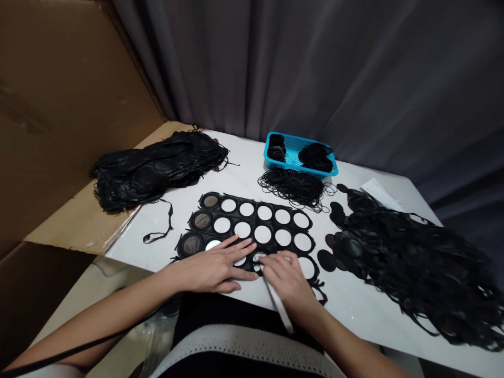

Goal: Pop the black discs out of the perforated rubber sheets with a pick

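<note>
A black sheet with rows of round openings lies on the white table near its front edge. Most openings show white; those in the left column look dark brown. My left hand lies flat on the sheet's lower part, fingers spread and pointing right. My right hand is closed around a thin white tool, whose upper end meets a round opening beside my left fingertips. The tool's lower end hangs past the table edge. What its tip touches is partly hidden by my fingers.
A heap of black sheets lies at left, near cardboard. A blue basket holds black items, with black rings before it. A tangled black pile and black discs are at right. A black strap lies left.
</note>
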Motion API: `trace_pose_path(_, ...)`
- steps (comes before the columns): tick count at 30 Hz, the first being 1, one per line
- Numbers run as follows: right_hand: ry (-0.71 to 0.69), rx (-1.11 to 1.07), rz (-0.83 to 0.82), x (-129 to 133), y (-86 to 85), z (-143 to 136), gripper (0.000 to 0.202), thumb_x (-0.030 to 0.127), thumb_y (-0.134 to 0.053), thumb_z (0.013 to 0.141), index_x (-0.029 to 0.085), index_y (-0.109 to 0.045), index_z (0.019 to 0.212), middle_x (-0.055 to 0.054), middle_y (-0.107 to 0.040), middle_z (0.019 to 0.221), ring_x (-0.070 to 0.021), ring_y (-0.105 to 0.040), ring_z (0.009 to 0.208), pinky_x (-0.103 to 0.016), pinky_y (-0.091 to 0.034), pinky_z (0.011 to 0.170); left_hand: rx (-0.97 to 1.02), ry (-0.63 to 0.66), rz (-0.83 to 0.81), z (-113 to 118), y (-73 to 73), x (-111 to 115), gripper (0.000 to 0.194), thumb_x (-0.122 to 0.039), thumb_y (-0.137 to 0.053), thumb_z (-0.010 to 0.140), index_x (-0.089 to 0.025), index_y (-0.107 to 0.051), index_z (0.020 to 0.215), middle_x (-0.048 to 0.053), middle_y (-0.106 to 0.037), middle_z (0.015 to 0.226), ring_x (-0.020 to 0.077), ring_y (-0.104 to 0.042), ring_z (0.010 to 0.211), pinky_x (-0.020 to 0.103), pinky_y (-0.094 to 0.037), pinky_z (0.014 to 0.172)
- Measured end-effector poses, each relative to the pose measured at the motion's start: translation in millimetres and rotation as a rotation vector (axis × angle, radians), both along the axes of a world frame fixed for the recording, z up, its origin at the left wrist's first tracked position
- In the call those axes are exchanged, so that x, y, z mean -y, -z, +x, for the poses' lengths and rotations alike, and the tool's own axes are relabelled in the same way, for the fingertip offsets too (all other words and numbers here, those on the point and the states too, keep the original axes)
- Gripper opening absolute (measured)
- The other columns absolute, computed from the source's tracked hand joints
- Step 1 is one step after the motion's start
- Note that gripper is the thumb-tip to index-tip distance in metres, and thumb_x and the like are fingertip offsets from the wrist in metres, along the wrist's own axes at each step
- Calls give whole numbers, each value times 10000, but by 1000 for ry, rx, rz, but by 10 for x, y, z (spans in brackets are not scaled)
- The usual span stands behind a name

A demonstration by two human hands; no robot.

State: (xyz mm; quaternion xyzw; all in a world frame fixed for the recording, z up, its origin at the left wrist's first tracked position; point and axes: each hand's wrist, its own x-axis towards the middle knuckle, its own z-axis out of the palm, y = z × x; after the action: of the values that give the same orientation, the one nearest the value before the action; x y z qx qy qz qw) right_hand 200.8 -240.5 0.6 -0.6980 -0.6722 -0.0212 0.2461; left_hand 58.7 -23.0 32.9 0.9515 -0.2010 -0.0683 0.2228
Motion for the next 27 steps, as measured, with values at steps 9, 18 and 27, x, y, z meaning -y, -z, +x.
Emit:
trace_pose_path(9,713,-411,220,-54,-308,945,165,350,-562,933,228,-609,832,-74,-731,1026,-272,-629,994,-421,-431,921,-2,-5,-70,-32,-32,-38,537,-312,-680,938,-319,-518,1451,113,-139,1660,370,-175,1510,585,-176,1208)
trace_pose_path(18,438,-1685,125,-57,-321,891,392,358,-868,708,215,-504,692,-41,-693,824,-199,-667,834,-254,-480,586,3,1,-198,230,-100,142,270,-390,-630,974,-235,-691,1187,103,-433,1550,293,-332,1475,487,-245,1222)
trace_pose_path(27,413,-2086,199,-21,-337,838,291,172,-869,678,200,-596,776,-72,-736,900,-220,-714,942,-181,-458,463,66,-97,-249,446,-129,334,139,-228,-613,959,-224,-685,1078,69,-596,1360,235,-552,1285,320,-445,1070)
